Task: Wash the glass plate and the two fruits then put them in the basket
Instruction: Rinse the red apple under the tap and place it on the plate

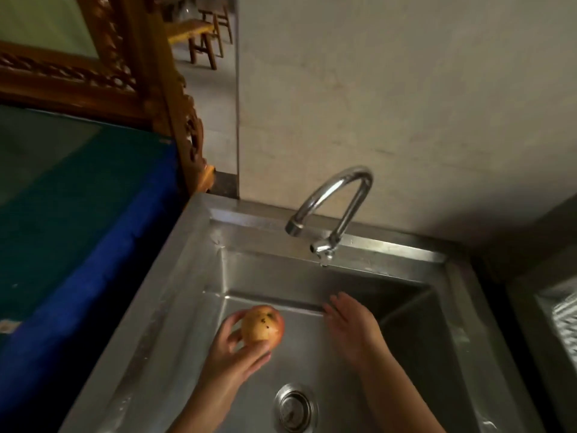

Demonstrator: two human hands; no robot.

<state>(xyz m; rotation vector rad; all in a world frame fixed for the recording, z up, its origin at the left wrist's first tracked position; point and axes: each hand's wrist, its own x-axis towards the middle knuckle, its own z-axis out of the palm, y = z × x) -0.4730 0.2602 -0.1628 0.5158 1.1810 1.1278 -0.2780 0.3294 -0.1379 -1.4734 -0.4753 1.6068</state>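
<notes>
While cupped in the left hand [232, 351], fingers curled round it, the round yellow-red speckled fruit [262, 324] hangs above the stainless-steel sink [187, 276] basin, left of the curved chrome tap [331, 204]. The right hand [351, 323] is spread, empty. The fruit is probably firm, light and slippery when wet; grip around its widest part.

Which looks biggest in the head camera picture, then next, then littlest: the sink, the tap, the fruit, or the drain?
1. sink
2. tap
3 and 4. fruit and drain look about alike, so no ranking; the left hand also covers part of the fruit.
</notes>
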